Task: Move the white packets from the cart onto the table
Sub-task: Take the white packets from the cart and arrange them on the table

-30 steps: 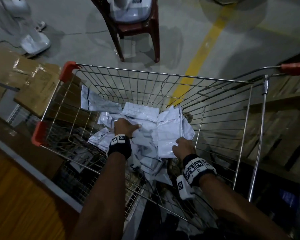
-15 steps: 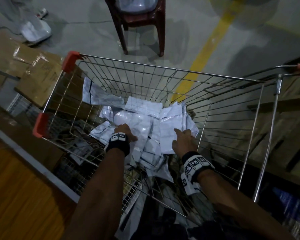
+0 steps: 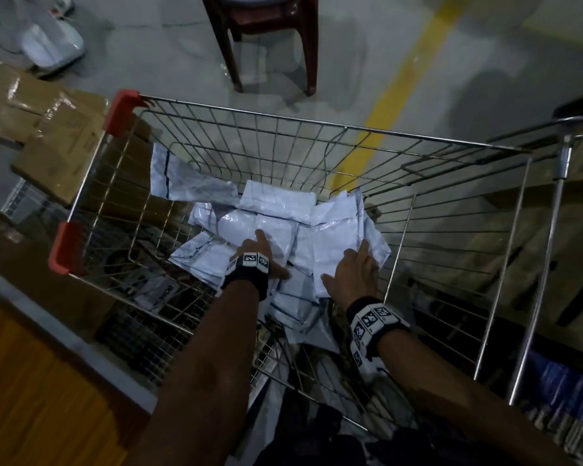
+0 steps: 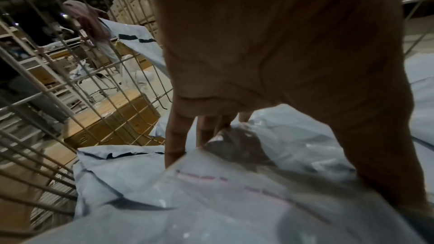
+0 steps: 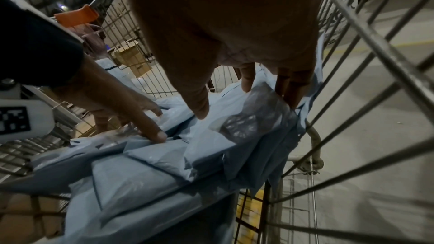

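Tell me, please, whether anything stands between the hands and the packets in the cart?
Nothing visible does. The left hand and right hand are already inside the cart, fingers resting on the packets. To leave, the packets must be lifted over the cart's wire walls.

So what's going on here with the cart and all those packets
A person is reaching into a wire cart with both bare hands. The left hand and right hand lie with fingers spread on a pile of white packets at the bottom of the basket. Neither hand clearly has a grip on one yet, and nothing is lifted. All the packets in view are in the cart, so the move to the table has not shown any result.
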Demonstrator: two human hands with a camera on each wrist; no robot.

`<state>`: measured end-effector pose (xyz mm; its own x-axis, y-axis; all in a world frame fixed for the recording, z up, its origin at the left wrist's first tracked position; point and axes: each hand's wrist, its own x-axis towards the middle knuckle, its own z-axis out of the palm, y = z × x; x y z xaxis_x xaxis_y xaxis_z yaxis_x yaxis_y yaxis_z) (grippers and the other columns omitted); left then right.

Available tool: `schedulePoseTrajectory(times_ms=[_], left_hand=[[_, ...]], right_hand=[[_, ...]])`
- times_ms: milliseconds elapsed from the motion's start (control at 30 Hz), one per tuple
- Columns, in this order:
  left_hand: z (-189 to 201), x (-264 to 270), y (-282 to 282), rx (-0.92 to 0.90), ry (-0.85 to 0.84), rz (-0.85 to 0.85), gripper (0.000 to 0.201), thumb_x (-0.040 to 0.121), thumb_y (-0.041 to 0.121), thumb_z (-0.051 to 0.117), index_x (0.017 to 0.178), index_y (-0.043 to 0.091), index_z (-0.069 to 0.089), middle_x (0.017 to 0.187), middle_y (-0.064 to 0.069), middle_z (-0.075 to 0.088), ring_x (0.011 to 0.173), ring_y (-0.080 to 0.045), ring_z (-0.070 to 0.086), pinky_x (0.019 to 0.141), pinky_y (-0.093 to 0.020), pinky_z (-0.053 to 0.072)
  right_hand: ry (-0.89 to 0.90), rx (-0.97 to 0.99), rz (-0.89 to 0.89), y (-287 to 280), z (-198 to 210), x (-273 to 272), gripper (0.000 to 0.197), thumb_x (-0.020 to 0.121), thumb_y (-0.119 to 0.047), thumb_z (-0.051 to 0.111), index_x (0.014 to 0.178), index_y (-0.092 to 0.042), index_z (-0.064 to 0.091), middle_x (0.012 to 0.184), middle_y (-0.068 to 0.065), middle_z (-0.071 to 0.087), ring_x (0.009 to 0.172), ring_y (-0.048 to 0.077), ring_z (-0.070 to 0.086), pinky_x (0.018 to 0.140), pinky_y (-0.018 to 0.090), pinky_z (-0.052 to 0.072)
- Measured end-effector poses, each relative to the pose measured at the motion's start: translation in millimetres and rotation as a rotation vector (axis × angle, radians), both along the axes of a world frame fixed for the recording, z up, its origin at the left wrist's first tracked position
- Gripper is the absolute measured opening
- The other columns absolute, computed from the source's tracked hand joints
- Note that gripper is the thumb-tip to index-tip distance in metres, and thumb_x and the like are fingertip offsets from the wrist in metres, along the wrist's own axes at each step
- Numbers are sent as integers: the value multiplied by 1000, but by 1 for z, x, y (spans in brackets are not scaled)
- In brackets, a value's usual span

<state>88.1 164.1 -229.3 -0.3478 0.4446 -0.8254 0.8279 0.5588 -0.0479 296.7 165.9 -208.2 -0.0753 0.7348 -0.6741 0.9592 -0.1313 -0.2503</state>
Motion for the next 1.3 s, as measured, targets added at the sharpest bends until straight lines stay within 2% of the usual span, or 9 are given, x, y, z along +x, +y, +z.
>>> schedulePoseTrajectory(times_ms=[133,300,433,567,667,900,1100,1200,1300], left_hand=[[2,6,7,-5,-16,-13,132,72,48,82,155,13,-15,152,-25,25,135,-44,37,105,-53,42],[20,9,23,118,17,39,101,78,44,74,152,23,9,142,-18,34,125,-41,46,97,-52,45],[44,11,38,205,30,48,86,77,38,72,145,22,23,137,-18,39,119,-39,50,90,-45,44],[69,14,51,323,8,43,88,78,38,70,149,20,21,138,-19,37,117,-39,52,82,-41,43],[92,18,57,433,-7,41,90,80,39,66,152,20,18,141,-20,34,115,-41,53,79,-39,42],[138,24,49,579,-61,136,85,78,36,66,150,23,22,136,-19,37,114,-40,53,89,-42,43],[172,27,24,662,-65,178,83,80,36,65,151,28,22,134,-14,42,113,-39,54,86,-43,43],[193,31,12,737,-70,203,84,80,38,64,152,28,21,134,-14,44,114,-39,53,86,-44,43],[220,38,-1,827,-92,260,83,82,37,63,152,28,21,134,-13,45,120,-36,50,91,-44,43]], right_hand=[[2,15,-10,-7,-2,-5,102,80,-56,72,149,-4,18,162,21,-4,145,39,13,117,51,18],[-68,10,55,-11,-9,-6,123,69,-74,69,151,-3,12,160,26,-2,146,41,12,117,52,17],[-81,3,79,-18,-14,-6,120,74,-67,70,154,-4,6,161,24,-8,148,40,6,119,52,14],[-128,62,115,-24,-14,-10,114,76,-49,73,155,-3,5,162,22,-10,148,40,8,118,51,21],[-213,16,214,-24,-11,-9,121,75,-50,77,154,-1,-1,160,27,-13,148,42,7,118,49,19],[-174,-11,149,-16,-5,-11,122,74,-56,76,154,-4,-1,159,29,-4,144,48,13,116,52,22],[17,-14,-83,-9,34,-11,92,86,-67,49,155,-39,-5,158,28,-9,142,53,9,114,63,20],[56,41,-83,-5,71,-8,76,93,-63,39,155,-43,0,159,27,-6,142,53,13,115,59,18],[144,67,-95,-4,116,-4,68,91,-61,32,153,-48,7,162,15,-11,141,51,16,116,56,19]])
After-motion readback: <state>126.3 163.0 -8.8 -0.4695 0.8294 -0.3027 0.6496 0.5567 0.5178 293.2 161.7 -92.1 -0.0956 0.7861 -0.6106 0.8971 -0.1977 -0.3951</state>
